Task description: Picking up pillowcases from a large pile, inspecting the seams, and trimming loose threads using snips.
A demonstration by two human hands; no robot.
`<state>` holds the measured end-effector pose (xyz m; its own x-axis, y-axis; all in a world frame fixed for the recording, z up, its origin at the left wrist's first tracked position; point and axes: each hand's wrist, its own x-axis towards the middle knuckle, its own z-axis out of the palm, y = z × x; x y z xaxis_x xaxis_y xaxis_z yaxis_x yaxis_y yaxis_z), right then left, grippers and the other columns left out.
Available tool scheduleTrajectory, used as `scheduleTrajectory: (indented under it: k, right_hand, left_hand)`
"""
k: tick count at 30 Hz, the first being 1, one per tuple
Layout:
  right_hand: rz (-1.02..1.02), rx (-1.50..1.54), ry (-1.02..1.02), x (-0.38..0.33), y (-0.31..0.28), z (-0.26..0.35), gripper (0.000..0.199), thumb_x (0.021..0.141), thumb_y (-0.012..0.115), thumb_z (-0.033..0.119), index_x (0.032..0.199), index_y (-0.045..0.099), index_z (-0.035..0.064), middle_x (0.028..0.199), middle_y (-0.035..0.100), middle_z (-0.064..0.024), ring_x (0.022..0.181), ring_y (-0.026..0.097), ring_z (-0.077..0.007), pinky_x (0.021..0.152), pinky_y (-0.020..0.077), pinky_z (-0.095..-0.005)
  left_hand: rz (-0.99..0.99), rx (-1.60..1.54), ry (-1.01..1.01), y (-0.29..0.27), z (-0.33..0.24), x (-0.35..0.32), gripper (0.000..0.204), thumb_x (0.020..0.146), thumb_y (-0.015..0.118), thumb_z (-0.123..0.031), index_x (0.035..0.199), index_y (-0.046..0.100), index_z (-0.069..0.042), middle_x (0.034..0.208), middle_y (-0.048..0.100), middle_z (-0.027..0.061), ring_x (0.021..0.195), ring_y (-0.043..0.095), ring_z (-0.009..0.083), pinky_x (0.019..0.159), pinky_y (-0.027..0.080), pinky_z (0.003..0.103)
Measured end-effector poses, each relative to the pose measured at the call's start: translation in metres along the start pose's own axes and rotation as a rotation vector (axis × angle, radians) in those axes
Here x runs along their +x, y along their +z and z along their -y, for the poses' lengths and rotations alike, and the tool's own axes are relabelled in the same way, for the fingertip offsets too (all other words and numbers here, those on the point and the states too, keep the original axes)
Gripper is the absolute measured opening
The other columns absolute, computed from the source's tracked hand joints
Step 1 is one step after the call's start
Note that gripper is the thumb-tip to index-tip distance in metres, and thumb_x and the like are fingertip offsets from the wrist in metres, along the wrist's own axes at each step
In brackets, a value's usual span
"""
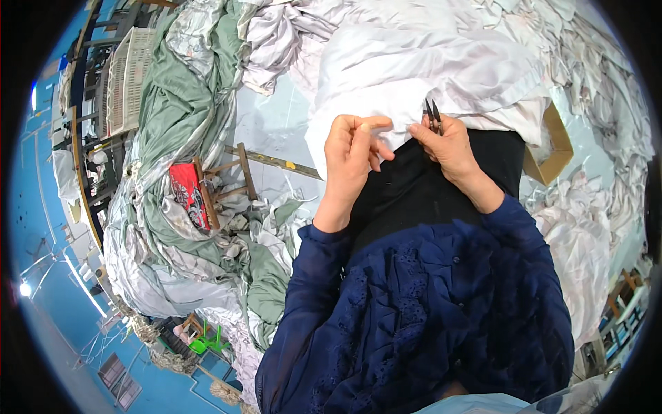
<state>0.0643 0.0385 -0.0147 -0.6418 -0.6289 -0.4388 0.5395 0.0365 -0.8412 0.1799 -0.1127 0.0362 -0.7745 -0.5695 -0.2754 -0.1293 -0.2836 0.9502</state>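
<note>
In my right hand [452,148] is a pair of small dark thread snips [434,112], blades pointing up and away from me. The thumb of that hand reaches left beside the near edge of a white cloth [420,69]. My left hand [349,153] hovers over the same edge with its index finger stretched to the right. Its other fingers are loosely bent and apart, and I see nothing held in them. The white cloth lies over my lap, covering part of a black garment [407,190], and spreads away from me in soft folds.
Heaped green and white fabric [176,103] runs down the left, around a small wooden stool [243,172] and a red patterned cloth [186,186]. An open cardboard box [555,148] stands at my right. Pale fabric [586,76] piles up beyond it. A white plastic crate [129,79] is far left.
</note>
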Motion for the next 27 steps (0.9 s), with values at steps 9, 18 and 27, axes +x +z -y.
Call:
scheduleTrajectory:
  k: [9,18,27]
  right_hand:
    - [0.000,-0.007,-0.025,0.000,-0.003,-0.001,0.025,0.093,0.077,0.015,0.076,0.060,0.0107,0.064,0.049,0.0107,0.055,0.038,0.0001,0.048,0.0276,-0.0207]
    - [0.032,-0.050,-0.068,0.000,-0.004,-0.003,0.027,0.093,0.076,0.013,0.074,0.058,0.0110,0.065,0.049,0.0107,0.056,0.038,0.0000,0.049,0.0282,-0.0213]
    - [0.021,-0.021,0.014,-0.001,-0.004,0.004,0.026,0.094,0.075,0.013,0.074,0.057,0.0108,0.064,0.049,0.0100,0.054,0.038,-0.0001,0.047,0.0280,-0.0213]
  left_hand:
    - [0.048,0.641,0.250,-0.002,0.007,0.010,0.019,0.086,0.078,-0.011,0.095,0.064,-0.003,0.090,0.065,0.0072,0.066,0.066,0.0170,0.056,0.050,0.031]
    - [0.028,0.957,0.356,0.012,0.010,0.017,0.017,0.078,0.081,-0.007,0.084,0.066,-0.002,0.079,0.062,0.0098,0.065,0.064,0.0234,0.060,0.049,0.034]
    - [0.109,0.455,0.189,0.001,0.014,0.013,0.007,0.096,0.065,-0.002,0.092,0.061,0.001,0.082,0.066,0.0065,0.062,0.056,0.0093,0.057,0.046,0.023]
